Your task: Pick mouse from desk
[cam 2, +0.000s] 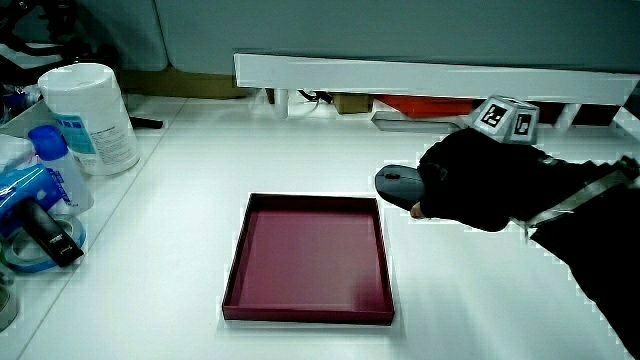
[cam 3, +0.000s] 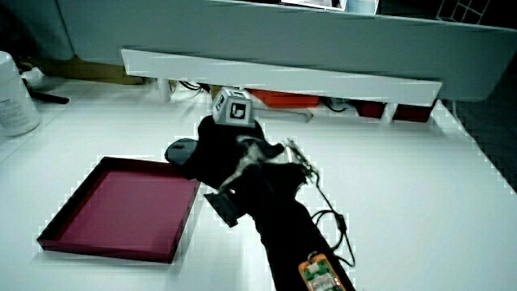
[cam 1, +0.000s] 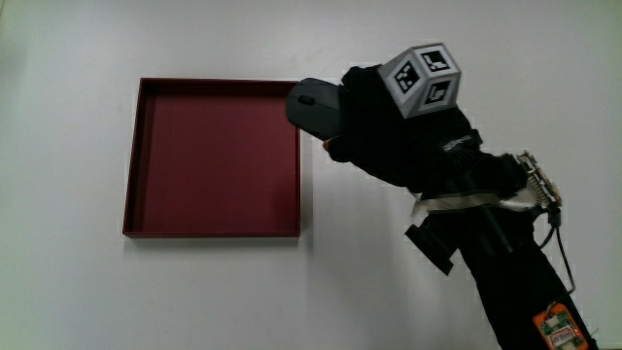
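Mouse [cam 1: 313, 105] gripped in hand [cam 1: 394, 131], fingers around it, at tray [cam 1: 146, 156] corner

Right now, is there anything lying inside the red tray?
No, in the main view the red tray holds nothing; the mouse sits at its corner under the hand.

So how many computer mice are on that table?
1. The mouse is under the gloved hand, at the corner of the red tray that lies farther from the person. The fingers wrap its rear part. I see no others.
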The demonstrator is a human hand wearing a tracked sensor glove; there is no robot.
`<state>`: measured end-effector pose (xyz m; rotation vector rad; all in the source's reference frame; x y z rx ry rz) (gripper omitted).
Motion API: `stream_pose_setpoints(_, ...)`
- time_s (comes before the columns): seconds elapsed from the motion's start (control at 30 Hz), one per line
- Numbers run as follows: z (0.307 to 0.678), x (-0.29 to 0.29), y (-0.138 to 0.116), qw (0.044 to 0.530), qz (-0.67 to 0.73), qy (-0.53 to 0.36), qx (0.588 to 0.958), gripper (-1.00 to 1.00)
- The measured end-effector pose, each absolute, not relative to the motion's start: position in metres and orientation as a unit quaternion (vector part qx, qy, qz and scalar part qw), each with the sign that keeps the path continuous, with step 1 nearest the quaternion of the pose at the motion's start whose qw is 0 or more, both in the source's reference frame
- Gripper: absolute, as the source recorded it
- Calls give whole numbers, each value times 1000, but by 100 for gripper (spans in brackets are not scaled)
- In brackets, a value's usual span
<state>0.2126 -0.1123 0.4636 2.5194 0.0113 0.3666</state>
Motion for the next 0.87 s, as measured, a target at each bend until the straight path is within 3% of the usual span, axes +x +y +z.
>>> stream_pose_setpoints(0.33, 369, 147, -102, 220, 192, -120, 949, 100)
stream_pose_setpoints(0.87, 361, 58, -92, 232, 198, -217, 927, 100)
